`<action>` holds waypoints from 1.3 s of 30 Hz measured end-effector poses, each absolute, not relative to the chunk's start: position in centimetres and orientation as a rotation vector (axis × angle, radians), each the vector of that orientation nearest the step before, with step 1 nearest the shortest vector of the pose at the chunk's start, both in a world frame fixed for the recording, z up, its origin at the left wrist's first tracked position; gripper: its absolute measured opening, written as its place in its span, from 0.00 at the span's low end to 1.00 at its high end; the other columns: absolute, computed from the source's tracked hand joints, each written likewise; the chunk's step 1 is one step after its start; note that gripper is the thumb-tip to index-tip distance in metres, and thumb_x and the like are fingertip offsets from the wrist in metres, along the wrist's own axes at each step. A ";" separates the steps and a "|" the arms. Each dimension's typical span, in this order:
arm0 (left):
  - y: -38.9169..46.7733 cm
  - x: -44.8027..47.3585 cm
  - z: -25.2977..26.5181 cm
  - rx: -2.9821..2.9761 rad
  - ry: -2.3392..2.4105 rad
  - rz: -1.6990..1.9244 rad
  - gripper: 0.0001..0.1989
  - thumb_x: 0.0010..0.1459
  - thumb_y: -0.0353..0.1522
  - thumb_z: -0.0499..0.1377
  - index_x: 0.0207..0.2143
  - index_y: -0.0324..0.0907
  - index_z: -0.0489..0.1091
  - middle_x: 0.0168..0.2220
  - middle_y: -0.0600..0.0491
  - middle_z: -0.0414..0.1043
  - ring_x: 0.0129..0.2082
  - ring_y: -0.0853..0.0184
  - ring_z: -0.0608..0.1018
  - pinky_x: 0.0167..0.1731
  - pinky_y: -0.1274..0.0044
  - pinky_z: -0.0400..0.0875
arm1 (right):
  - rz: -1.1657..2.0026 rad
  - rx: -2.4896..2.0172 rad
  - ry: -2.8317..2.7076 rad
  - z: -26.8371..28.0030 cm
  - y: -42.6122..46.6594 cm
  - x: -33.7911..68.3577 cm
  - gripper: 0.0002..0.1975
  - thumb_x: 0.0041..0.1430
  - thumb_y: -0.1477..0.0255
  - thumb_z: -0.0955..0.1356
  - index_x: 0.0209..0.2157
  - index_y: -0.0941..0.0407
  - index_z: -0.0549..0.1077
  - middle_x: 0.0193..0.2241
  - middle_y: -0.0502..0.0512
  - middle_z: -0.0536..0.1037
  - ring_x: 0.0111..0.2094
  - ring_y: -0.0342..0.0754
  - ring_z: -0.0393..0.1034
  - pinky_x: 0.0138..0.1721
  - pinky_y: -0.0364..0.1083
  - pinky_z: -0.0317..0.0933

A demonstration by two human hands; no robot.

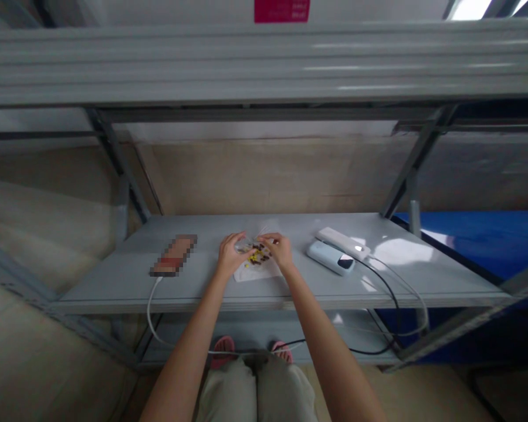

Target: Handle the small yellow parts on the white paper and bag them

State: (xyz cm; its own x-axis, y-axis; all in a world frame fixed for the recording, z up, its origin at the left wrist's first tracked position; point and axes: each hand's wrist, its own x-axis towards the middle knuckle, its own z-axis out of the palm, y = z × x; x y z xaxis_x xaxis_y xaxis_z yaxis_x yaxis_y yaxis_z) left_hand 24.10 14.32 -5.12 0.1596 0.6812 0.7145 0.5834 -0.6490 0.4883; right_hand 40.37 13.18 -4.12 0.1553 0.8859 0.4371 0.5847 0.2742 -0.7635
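Note:
On the grey shelf, small yellow and dark brown pieces (257,255) lie clustered on a white sheet (246,275). At the left side of the cluster is my left hand (231,253), its thumb and fingers curved about something clear and shiny that I cannot make out. My right hand (279,251) is over the far right side of the pieces, thumb and index finger pinched together. Whatever lies between those fingertips is too small to name. Both hands are close together, and they partly cover the sheet.
A phone-like device (175,255) with a white cable lies left. To the right are a pale blue device (330,258) with a dark display and a white bar (343,242), with cables trailing over the shelf edge (356,305). Metal posts and a grey beam (264,64) frame the shelf.

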 end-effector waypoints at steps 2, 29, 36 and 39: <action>14.3 24.2 -5.1 2.331 1.248 1.486 0.27 0.41 0.37 0.66 0.45 0.41 0.67 0.38 0.49 0.72 0.40 0.62 0.72 0.43 0.70 0.67 | 0.439 -1.291 -1.581 -4.1 13.6 40.1 0.09 0.52 0.66 0.67 0.31 0.53 0.78 0.32 0.53 0.78 0.34 0.46 0.70 0.35 0.42 0.59; 15.7 23.0 -6.4 1.724 1.251 1.521 0.16 0.49 0.43 0.55 0.26 0.38 0.72 0.24 0.51 0.73 0.26 0.67 0.73 0.28 0.77 0.66 | 0.789 -1.096 -1.321 -6.9 13.5 38.8 0.14 0.44 0.65 0.68 0.31 0.60 0.75 0.25 0.55 0.78 0.24 0.44 0.70 0.26 0.41 0.62; 15.5 22.6 -6.6 1.895 1.455 1.466 0.12 0.52 0.38 0.54 0.26 0.39 0.72 0.24 0.49 0.73 0.25 0.66 0.73 0.28 0.76 0.65 | 0.789 -1.160 -1.297 -7.6 13.9 39.1 0.12 0.43 0.72 0.69 0.32 0.60 0.76 0.26 0.56 0.79 0.26 0.46 0.73 0.28 0.42 0.65; 15.4 22.7 -6.5 1.937 1.478 1.464 0.11 0.52 0.37 0.54 0.27 0.39 0.72 0.26 0.49 0.74 0.26 0.66 0.73 0.29 0.76 0.65 | 0.777 -1.172 -1.285 -7.6 14.0 39.1 0.11 0.42 0.72 0.69 0.32 0.60 0.76 0.27 0.57 0.79 0.28 0.47 0.73 0.30 0.43 0.66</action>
